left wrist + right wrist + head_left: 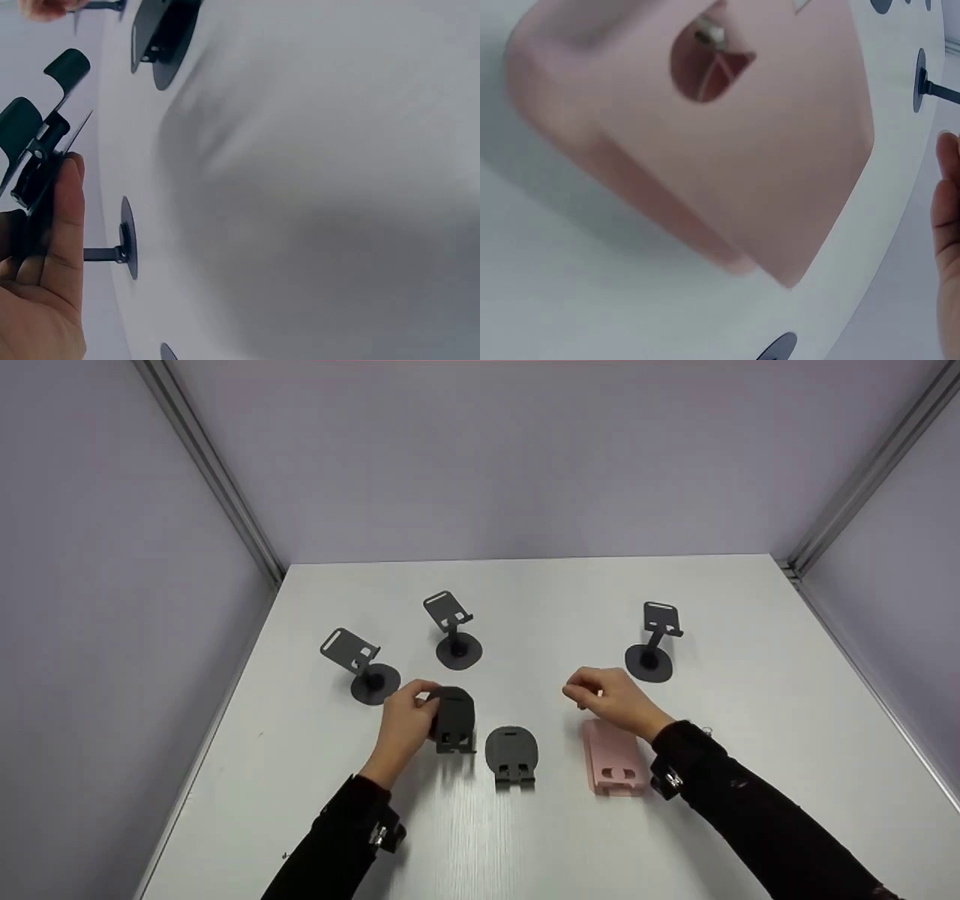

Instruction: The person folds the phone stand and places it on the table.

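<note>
My left hand grips a dark grey folding phone stand by its left side, raised over the table. In the left wrist view the thumb and fingers close round the stand's round base, with the two curved lips pointing away. Just right of it, a second dark grey stand lies folded on the table. Past that is a pink folded stand, which fills much of the right wrist view. Over its far end hovers my right hand, fingers loosely curled and nothing between them.
Three dark stands stand unfolded on round bases farther back: one at left, one near the middle, one at right. The white table meets a pale back wall, with side panels left and right.
</note>
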Demonstrator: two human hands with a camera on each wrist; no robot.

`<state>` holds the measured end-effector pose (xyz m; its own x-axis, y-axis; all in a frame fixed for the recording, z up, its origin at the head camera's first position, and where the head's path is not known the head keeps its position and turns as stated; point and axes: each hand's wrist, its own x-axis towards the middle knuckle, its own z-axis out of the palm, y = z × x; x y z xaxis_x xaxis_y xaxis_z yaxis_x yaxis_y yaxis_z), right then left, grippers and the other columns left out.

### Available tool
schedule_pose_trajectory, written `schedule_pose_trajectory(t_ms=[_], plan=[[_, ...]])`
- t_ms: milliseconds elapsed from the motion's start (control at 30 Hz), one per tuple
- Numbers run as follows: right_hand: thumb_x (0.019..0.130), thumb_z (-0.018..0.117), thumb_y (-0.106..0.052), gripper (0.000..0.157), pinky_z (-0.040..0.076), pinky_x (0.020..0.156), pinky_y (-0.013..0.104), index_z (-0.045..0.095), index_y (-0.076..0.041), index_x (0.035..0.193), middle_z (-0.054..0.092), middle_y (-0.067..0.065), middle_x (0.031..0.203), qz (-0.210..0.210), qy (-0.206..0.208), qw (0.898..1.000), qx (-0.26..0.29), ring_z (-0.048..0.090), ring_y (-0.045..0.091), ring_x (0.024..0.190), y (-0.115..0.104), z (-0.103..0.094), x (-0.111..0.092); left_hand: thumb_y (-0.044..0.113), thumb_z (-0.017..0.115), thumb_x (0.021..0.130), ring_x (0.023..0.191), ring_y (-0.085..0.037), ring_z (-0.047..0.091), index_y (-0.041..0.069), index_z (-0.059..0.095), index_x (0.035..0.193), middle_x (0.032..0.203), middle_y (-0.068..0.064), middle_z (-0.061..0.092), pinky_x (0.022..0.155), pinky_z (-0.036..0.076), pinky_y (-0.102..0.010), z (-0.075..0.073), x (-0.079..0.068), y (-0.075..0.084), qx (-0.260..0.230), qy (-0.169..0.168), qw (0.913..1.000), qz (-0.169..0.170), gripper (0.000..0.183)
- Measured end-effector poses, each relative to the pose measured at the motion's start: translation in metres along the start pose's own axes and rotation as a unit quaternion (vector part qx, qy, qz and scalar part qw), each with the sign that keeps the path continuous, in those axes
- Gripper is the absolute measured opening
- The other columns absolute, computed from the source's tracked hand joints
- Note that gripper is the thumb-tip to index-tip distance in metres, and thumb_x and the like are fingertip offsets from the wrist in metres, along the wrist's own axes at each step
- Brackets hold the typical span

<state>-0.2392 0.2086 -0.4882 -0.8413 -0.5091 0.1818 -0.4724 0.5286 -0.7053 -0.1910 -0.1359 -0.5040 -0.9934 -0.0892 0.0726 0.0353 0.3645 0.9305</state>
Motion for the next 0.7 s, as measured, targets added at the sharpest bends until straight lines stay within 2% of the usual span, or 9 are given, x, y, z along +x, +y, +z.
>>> schedule_pose_trajectory(t_ms=[167, 367, 467, 700], plan=[[0.102, 0.064, -0.024, 0.014, 0.05, 0.068, 0.028, 0.074, -0.015, 0.096, 0.066, -0.006, 0.077, 0.015, 0.014, 1.0, -0.005, 0.064, 0.009, 0.072, 0.005, -0.009, -0.005, 0.0, 0.064, 0.091, 0.056, -0.011, 0.06, -0.002, 0.072, 0.106, 0.073, -0.013, 0.072, 0.048, 0.048, -0.025, -0.006, -0.006, -0.014, 0.019, -0.001, 0.9994, -0.03, 0.018], [0.102, 0.065, -0.024, 0.014, 0.049, 0.068, 0.027, 0.074, -0.015, 0.096, 0.068, 0.0, 0.077, 0.032, 0.029, 0.999, -0.016, 0.064, 0.01, 0.072, 0.012, -0.02, -0.011, 0.002, 0.065, 0.089, 0.066, -0.015, 0.065, -0.001, 0.073, 0.104, 0.085, -0.016, 0.074, 0.055, 0.05, -0.026, -0.011, -0.011, -0.026, 0.065, 0.002, 0.996, -0.061, 0.018], [0.102, 0.065, -0.024, 0.014, 0.049, 0.068, 0.026, 0.075, -0.015, 0.096, 0.069, 0.001, 0.077, 0.035, 0.035, 0.999, -0.019, 0.064, 0.011, 0.072, 0.016, -0.023, -0.014, 0.003, 0.065, 0.088, 0.072, -0.018, 0.068, -0.002, 0.073, 0.104, 0.091, -0.018, 0.075, 0.06, 0.052, -0.028, -0.013, -0.013, -0.029, 0.082, -0.002, 0.9942, -0.07, 0.018], [0.101, 0.066, -0.021, 0.014, 0.049, 0.067, 0.024, 0.075, -0.014, 0.092, 0.07, 0.002, 0.074, 0.039, 0.049, 0.998, -0.022, 0.066, 0.014, 0.071, 0.021, -0.03, -0.017, 0.009, 0.064, 0.089, 0.08, -0.025, 0.068, -0.001, 0.073, 0.103, 0.093, -0.017, 0.075, 0.073, 0.054, -0.038, -0.017, -0.015, -0.033, 0.144, -0.015, 0.9868, -0.073, 0.02]])
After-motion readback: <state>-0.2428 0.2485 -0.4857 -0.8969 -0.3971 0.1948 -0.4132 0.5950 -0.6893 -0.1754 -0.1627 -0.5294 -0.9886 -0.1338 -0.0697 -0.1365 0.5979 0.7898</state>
